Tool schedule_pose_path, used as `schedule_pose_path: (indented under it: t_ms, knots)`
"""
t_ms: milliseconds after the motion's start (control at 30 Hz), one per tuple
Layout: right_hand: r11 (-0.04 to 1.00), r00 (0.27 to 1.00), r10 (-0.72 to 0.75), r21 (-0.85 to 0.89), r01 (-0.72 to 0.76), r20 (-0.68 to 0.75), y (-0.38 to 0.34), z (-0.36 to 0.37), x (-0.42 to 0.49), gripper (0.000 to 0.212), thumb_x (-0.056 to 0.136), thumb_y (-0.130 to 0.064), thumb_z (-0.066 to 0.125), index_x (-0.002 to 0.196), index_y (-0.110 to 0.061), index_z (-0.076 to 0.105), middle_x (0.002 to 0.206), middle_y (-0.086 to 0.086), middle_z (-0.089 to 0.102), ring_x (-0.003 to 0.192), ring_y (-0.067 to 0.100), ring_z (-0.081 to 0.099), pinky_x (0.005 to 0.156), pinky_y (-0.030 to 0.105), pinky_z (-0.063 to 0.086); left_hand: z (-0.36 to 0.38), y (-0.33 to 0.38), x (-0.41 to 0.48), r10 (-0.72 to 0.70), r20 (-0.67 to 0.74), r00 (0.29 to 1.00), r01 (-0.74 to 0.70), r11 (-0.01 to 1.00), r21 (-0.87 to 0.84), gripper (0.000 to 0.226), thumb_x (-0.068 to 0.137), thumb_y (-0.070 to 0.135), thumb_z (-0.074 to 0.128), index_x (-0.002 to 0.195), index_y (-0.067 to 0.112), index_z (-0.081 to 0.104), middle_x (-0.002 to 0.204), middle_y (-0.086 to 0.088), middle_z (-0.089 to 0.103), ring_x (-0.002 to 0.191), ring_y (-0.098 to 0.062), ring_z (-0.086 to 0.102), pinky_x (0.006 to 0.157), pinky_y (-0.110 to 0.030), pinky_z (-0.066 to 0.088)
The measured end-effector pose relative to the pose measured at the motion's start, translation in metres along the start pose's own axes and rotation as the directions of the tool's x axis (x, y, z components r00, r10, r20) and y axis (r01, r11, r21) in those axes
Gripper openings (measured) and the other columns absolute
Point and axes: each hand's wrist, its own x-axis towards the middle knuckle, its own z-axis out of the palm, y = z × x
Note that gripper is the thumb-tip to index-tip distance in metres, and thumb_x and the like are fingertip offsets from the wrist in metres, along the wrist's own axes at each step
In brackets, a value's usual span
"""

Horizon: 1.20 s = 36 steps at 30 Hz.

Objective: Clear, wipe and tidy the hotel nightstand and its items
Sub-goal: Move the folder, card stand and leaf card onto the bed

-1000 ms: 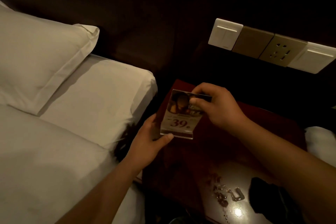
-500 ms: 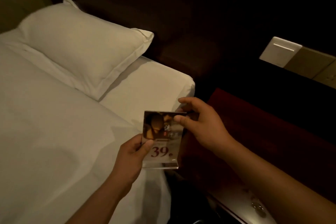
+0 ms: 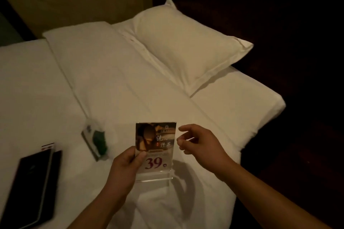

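A clear acrylic sign stand (image 3: 158, 147) with a card reading "39" stands upright on the white bed sheet (image 3: 119, 83). My left hand (image 3: 128, 161) grips its left edge, thumb on the front face. My right hand (image 3: 197, 141) hovers just to the right of the stand, fingers loosely curled and holding nothing, a small gap between it and the card. The nightstand is out of view.
A small card stand with a green item (image 3: 96, 141) lies on the bed to the left. Flat black items (image 3: 33, 182) lie at the far left. A white pillow (image 3: 188, 46) sits at the bed's head. The bed's right edge drops into darkness.
The view swung left from the nightstand to the bed. The sign stand was carried over and now rests on the sheet. My right hand has let go of its top corner.
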Motion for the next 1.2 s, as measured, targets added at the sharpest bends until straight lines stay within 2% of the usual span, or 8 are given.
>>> schedule_pose_path:
  t_ms: [167,300,500,633,700,900,1033,1200]
  knots:
    - [0.998,0.996,-0.001,-0.055,0.006,0.089,-0.029,0.074,0.022,0.031,0.088,-0.027,0.064,0.118,-0.033,0.059,0.092,-0.007,0.071,0.081,0.009,0.069,0.079,0.038,0.059,-0.072,-0.017,0.006,-0.087,-0.120,0.989,0.078,0.994,-0.080,0.021,0.098,0.019,0.058,0.088,0.004,0.069,0.088,-0.005,0.079,0.080,-0.017,0.075,0.073,-0.032,0.056]
    - [0.996,0.988,0.006,-0.086,0.007,0.153,-0.042,0.124,0.034,0.030,0.088,-0.027,0.063,0.117,-0.032,0.060,0.093,-0.007,0.070,0.082,0.012,0.069,0.082,0.041,0.058,-0.124,-0.038,0.009,-0.161,-0.206,0.965,0.133,0.981,-0.144,0.020,0.098,0.019,0.059,0.086,0.013,0.074,0.088,-0.009,0.079,0.083,-0.026,0.076,0.078,-0.044,0.059]
    - [0.989,0.978,0.052,-0.149,-0.022,0.202,-0.048,0.182,0.050,0.030,0.088,-0.027,0.063,0.117,-0.032,0.060,0.095,-0.007,0.069,0.085,0.013,0.068,0.083,0.041,0.058,-0.182,-0.074,0.029,-0.344,-0.378,0.860,0.251,0.928,-0.274,0.018,0.098,0.021,0.060,0.088,0.013,0.074,0.087,-0.014,0.078,0.079,-0.031,0.075,0.077,-0.047,0.060]
    - [0.984,0.972,0.072,-0.176,-0.033,0.222,-0.047,0.207,0.059,0.028,0.088,-0.024,0.063,0.116,-0.030,0.061,0.095,-0.005,0.069,0.083,0.012,0.068,0.080,0.041,0.059,-0.199,-0.087,0.044,-0.405,-0.394,0.825,0.298,0.904,-0.305,0.017,0.098,0.021,0.060,0.089,0.011,0.071,0.088,-0.015,0.076,0.077,-0.029,0.073,0.067,-0.039,0.059]
    - [0.981,0.971,0.080,-0.188,-0.037,0.225,-0.046,0.216,0.062,0.028,0.088,-0.024,0.064,0.116,-0.029,0.062,0.098,-0.002,0.069,0.085,0.014,0.068,0.081,0.042,0.058,-0.201,-0.089,0.051,-0.427,-0.368,0.826,0.322,0.893,-0.314,0.015,0.098,0.017,0.059,0.097,0.007,0.071,0.096,-0.019,0.074,0.086,-0.035,0.072,0.079,-0.049,0.060]
    - [0.981,0.968,0.070,-0.190,-0.023,0.239,-0.047,0.231,0.065,0.031,0.087,-0.022,0.064,0.119,-0.024,0.062,0.097,-0.002,0.067,0.086,0.015,0.067,0.084,0.043,0.056,-0.200,-0.082,0.052,-0.321,-0.375,0.870,0.330,0.943,-0.043,0.034,0.092,0.003,0.057,0.125,0.010,0.059,0.119,-0.019,0.067,0.105,-0.034,0.065,0.096,-0.052,0.054]
    - [0.983,0.970,0.065,-0.182,-0.021,0.236,-0.048,0.229,0.067,0.031,0.087,-0.023,0.065,0.118,-0.024,0.062,0.098,-0.001,0.067,0.088,0.016,0.066,0.085,0.043,0.056,-0.202,-0.074,0.041,-0.136,-0.419,0.898,0.287,0.902,0.322,0.060,0.086,0.006,0.062,0.143,0.019,0.048,0.144,-0.016,0.038,0.126,-0.035,0.047,0.105,-0.050,0.047]
    - [0.982,0.974,0.067,-0.187,-0.025,0.218,-0.046,0.221,0.062,0.029,0.087,-0.023,0.064,0.116,-0.026,0.062,0.099,0.000,0.068,0.087,0.017,0.066,0.083,0.044,0.056,-0.191,-0.063,0.034,-0.037,-0.335,0.941,0.196,0.869,0.454,0.061,0.085,0.005,0.065,0.143,0.013,0.047,0.142,-0.016,0.041,0.126,-0.033,0.046,0.104,-0.047,0.045]
